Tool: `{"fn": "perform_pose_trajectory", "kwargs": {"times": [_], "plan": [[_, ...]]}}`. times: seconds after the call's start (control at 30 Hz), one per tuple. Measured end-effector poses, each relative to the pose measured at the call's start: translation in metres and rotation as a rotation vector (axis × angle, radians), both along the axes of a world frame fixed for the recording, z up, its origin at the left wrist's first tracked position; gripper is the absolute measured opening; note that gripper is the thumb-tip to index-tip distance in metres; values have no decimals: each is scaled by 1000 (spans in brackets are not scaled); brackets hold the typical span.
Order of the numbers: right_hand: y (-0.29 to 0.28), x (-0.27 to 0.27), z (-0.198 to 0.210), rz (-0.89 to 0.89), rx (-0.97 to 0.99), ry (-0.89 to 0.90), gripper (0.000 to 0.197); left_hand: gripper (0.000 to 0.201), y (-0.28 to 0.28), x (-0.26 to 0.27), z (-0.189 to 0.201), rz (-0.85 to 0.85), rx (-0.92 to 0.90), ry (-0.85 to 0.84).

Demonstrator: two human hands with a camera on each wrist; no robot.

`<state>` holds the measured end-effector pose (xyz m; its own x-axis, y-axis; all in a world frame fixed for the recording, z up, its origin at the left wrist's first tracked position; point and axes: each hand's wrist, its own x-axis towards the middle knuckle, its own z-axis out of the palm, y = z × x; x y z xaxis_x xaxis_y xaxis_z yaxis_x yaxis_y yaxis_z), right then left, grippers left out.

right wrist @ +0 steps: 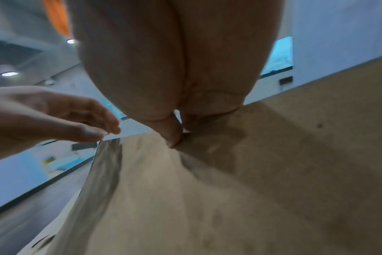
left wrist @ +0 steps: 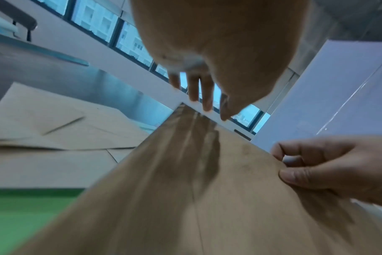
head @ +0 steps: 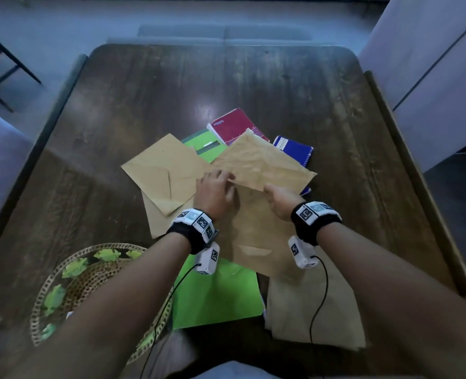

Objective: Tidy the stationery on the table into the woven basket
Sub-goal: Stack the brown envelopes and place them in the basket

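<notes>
A crumpled brown envelope point(head: 264, 162) is tilted up over the pile in the middle of the table. My right hand point(head: 277, 196) pinches its near edge between thumb and fingers, also seen in the right wrist view point(right wrist: 178, 136). My left hand point(head: 216, 187) has its fingers out straight at the envelope's left corner and grips nothing point(left wrist: 203, 98). Under it lie more brown envelopes point(head: 163, 170), green folders point(head: 218, 294), a red notebook point(head: 234, 124) and a blue notebook point(head: 294, 150). The woven basket point(head: 38, 302) sits at the near left, partly hidden by my left forearm.
The basket has green leaf shapes round its inside. Another large brown envelope point(head: 308, 310) lies at the near right, over the table's front edge. Bare dark wood point(head: 226, 77) stretches across the far half of the table. Chairs stand round the table.
</notes>
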<state>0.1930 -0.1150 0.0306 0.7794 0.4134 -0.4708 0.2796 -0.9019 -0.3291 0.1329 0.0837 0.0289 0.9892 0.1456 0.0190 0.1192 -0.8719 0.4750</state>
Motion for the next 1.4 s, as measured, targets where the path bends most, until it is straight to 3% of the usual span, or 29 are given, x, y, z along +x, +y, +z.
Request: {"fn": "perform_pose_trajectory", "kwargs": {"times": [0.1,0.2,0.27,0.33,0.43,0.57,0.67,0.77,1.0,1.07,1.4], "plan": [[-41,-4,-5,-204,140,89,35,30,-12,-18,1,163,14,-132],[-88,-13,-13,-391,265,104,20,45,-29,-41,-14,375,-89,-82],[-117,-23,-21,-525,329,114,14,62,-46,-57,-25,412,-214,27],[-142,-36,-30,-639,348,136,16,77,-68,-69,-38,369,-450,198],[-176,-58,-44,-768,327,185,31,74,-100,-75,-60,306,-627,477],[-207,-91,-57,-821,207,232,22,29,-133,-81,-80,110,-524,647],[-223,-118,-64,-773,57,273,9,36,-153,-93,-76,-26,-404,731],[-231,-137,-74,-717,-52,299,8,29,-164,-101,-85,-114,-278,784],[-233,-145,-92,-660,-195,230,15,28,-167,-102,-101,-47,-153,732],[-232,-144,-94,-669,-203,225,28,29,-167,-101,-103,4,-124,721],[-219,-133,-96,-641,-172,251,34,29,-168,-91,-108,-1,-33,688]]}}
